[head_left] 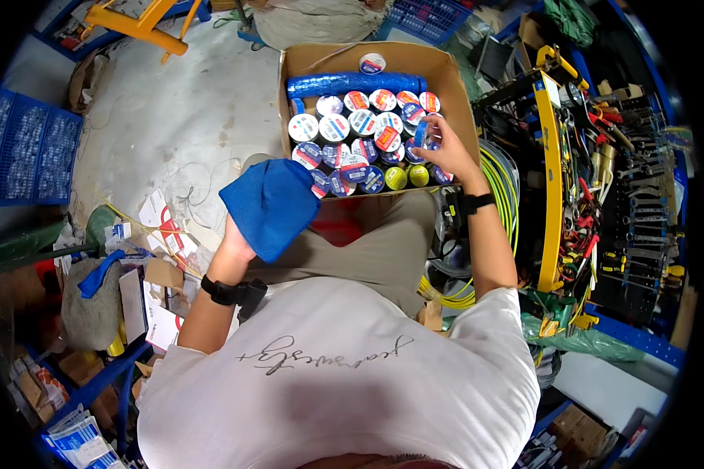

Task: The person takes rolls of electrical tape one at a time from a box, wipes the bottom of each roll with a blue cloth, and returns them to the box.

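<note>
In my left hand (238, 239) is a folded blue cloth (272, 205), which covers most of the fingers and hangs left of the box. My right hand (449, 148) pinches a roll of blue tape (421, 134) on edge between thumb and fingers, over the right side of an open cardboard box (460, 102). Below it in the box lie several tape rolls with white, blue and red labels (334, 127). Two rolls with yellow labels (396, 178) lie near the front edge. Along the back is a long blue wrapped stack (356, 84), with one loose roll (372, 63) behind it.
A yellow-edged rack (551, 180) and a board of hanging wrenches (649, 211) stand on the right. Coiled yellow-green cable (502, 195) lies beside the box. Blue crates (31, 148) stand at the left, torn cartons (168, 242) below them. A yellow metal frame (137, 23) is at far left.
</note>
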Motion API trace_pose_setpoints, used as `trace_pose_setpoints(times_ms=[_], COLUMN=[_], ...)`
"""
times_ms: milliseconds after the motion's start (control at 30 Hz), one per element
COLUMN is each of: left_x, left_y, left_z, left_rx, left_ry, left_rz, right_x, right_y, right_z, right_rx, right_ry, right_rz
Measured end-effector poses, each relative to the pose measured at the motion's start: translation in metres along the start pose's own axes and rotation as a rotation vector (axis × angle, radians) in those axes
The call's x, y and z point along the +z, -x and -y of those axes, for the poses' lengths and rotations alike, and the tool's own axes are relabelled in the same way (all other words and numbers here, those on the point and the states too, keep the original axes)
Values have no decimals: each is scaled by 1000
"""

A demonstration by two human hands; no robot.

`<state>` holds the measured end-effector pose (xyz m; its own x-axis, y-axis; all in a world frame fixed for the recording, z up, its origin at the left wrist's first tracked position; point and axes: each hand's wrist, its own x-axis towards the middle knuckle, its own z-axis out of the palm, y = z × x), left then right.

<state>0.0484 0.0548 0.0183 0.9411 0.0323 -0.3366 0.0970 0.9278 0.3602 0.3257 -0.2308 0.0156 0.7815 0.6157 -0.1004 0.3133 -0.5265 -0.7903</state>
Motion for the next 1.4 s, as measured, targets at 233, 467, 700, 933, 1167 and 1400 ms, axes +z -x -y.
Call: trace_pose_setpoints(times_ms=[233, 467, 700, 933, 1167, 1400], left_x=[19, 40, 29, 48, 21, 25], left_y=[-12, -31, -30, -25, -30, -29], left_z=[3, 28, 47, 44, 44, 31], left_rx=[-79, -124, -150, -4, -172, -165], left_ry=[-15, -151, -140, -119, -99, -127], left_rz=[-18, 141, 35, 216, 116, 185], right_x=[17, 68, 109, 113, 106, 116], right_y=[50, 80, 85, 87, 79, 79], right_z=[41, 136, 149, 157, 162, 165], right_rx=[-165, -511, -544, -450, -622, -574], right_ry=[-400, -196, 283, 274, 283, 191], right_rz=[-148, 88, -75, -223, 166, 56])
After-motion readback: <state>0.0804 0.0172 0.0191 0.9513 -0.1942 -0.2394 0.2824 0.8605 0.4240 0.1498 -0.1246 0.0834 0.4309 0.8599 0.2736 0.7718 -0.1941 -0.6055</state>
